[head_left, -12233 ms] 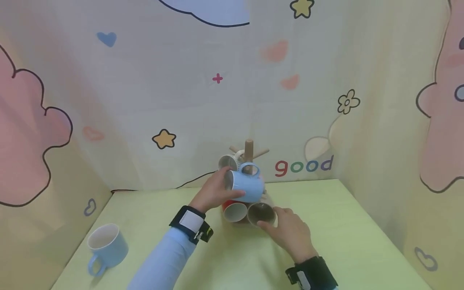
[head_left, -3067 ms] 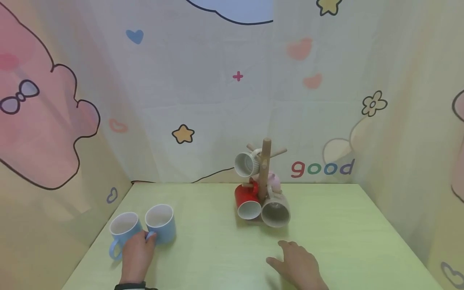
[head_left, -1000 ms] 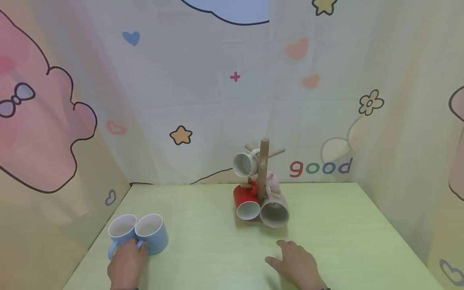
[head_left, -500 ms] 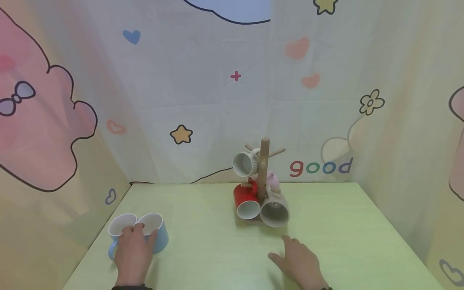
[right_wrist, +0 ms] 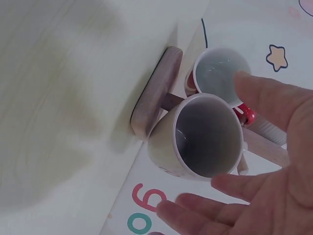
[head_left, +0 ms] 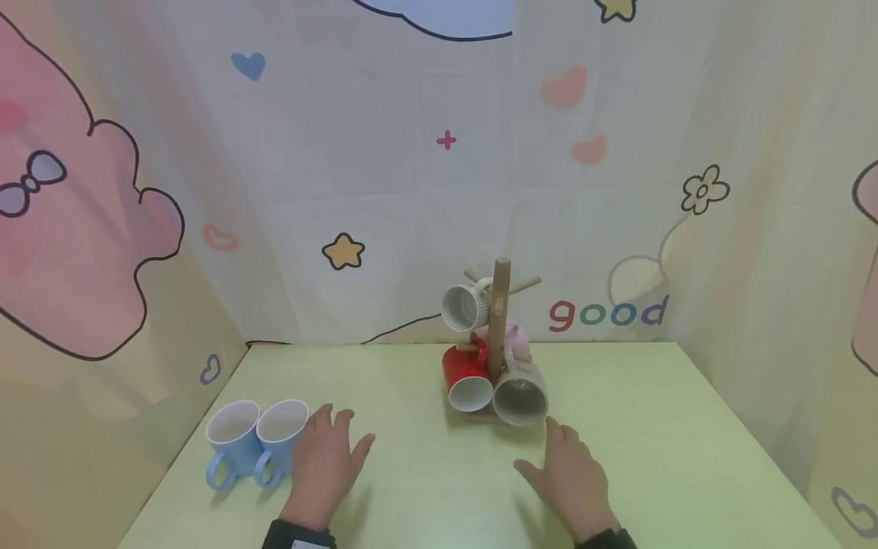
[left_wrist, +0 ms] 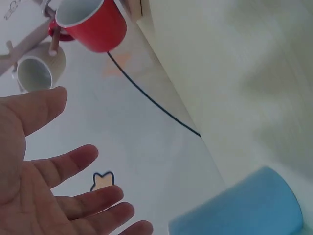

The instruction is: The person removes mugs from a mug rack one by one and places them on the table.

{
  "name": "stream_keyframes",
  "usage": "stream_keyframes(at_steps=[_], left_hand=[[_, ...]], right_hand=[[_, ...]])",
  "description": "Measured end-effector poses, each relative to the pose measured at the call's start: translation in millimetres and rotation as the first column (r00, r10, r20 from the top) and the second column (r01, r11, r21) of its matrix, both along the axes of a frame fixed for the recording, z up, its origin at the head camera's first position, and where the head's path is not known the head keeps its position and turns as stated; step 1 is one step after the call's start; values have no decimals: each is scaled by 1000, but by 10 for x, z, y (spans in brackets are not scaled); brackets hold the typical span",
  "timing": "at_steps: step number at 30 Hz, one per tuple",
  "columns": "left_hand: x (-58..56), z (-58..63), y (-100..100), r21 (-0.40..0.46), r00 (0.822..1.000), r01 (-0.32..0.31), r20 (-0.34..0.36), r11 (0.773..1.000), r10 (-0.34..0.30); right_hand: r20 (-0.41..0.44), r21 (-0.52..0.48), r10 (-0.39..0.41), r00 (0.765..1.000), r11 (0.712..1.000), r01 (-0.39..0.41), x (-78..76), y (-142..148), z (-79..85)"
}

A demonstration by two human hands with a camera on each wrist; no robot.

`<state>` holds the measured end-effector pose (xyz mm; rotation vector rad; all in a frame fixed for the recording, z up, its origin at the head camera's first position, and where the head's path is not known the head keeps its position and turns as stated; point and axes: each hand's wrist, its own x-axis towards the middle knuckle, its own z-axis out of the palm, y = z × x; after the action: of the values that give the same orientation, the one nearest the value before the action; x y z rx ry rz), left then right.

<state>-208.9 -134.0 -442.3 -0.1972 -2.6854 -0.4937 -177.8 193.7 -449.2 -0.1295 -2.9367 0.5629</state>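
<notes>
Two light blue mugs stand upright side by side at the left of the table, the outer mug (head_left: 241,453) and the inner mug (head_left: 279,450), handles toward me. My left hand (head_left: 325,465) is spread and holds nothing, its fingers overlapping the inner mug's right side in the head view. My right hand (head_left: 572,484) is likewise spread, just in front of the wooden mug tree (head_left: 501,301). On the tree hang a white mug (head_left: 456,310), a red mug (head_left: 459,367), a beige mug (head_left: 532,375) and a partly hidden pink mug (head_left: 517,338). The beige mug is nearest my right fingers (right_wrist: 239,186).
The light green table (head_left: 418,488) meets a printed cloth backdrop (head_left: 398,191) at its rear edge. A thin dark cord (head_left: 401,326) runs along there. The tree's wooden base (right_wrist: 156,93) sits under the mugs, and two of its upper pegs carry nothing.
Since the oldest frame, the blue mug held by the tree has come to stand beside the other. Lately my left hand has left its handle and moved right; my right hand edged toward the tree.
</notes>
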Motion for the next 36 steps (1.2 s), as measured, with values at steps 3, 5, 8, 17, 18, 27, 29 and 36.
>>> stream_keyframes(at_steps=[3, 5, 8, 17, 18, 27, 29, 36], left_hand=[[-23, -38, 97, -55, 1000, 14, 29, 998, -12], [-33, -64, 161, -79, 997, 23, 75, 997, -17], [-43, -87, 253, -117, 985, 44, 174, 992, -24], [-45, -136, 443, -133, 935, 132, 346, 982, -79], [-44, -140, 456, -136, 934, 138, 349, 981, -83], [14, -93, 550, -123, 918, 167, 382, 978, -109], [25, -84, 565, -129, 917, 174, 382, 976, -113], [47, -94, 572, -118, 909, 183, 399, 976, -122]], right_hand=[[-35, 1, -6, 999, 1000, 6, -80, -6, 2], [-60, 0, -17, 998, 1000, 17, -146, -12, -8], [-92, -14, -40, 995, 999, 38, -256, -38, -13], [-157, -95, -116, 981, 990, 102, -537, -153, 1], [-144, -100, -125, 982, 989, 111, -561, -160, -1], [-59, -179, -164, 985, 972, 151, -698, -228, -41], [-45, -198, -174, 984, 967, 162, -715, -246, -54], [-46, -236, -198, 979, 955, 182, -777, -304, -128]])
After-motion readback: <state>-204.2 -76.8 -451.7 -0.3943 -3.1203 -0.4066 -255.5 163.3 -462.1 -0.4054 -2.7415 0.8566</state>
